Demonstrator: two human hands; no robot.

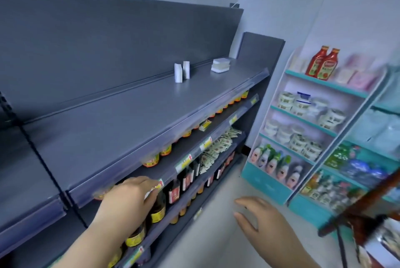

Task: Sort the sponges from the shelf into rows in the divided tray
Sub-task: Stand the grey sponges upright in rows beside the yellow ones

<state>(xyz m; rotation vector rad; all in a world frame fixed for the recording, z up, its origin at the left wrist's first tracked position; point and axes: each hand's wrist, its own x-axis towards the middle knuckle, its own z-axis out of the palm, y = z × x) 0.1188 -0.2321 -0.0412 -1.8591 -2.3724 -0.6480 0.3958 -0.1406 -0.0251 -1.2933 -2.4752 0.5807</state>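
Observation:
Two white sponges (182, 72) stand upright side by side on the grey top shelf (129, 111), well ahead of me. Further right on the same shelf lies a flat stack of white sponges (220, 65). My left hand (129, 196) hangs low in front of the lower shelf's edge, over dark bottles, fingers loosely curled and holding nothing. My right hand (257, 218) floats over the floor with fingers spread and relaxed. Both hands are far below the sponges. No divided tray is in view.
Below the top shelf, rows of jars and dark bottles (173, 189) and sachets (216, 150) fill the lower shelves. A teal-and-white rack (303, 129) with sauce bottles and tubs stands at right. A blurred dark-red frame (368, 220) is at the lower right. Pale floor lies between.

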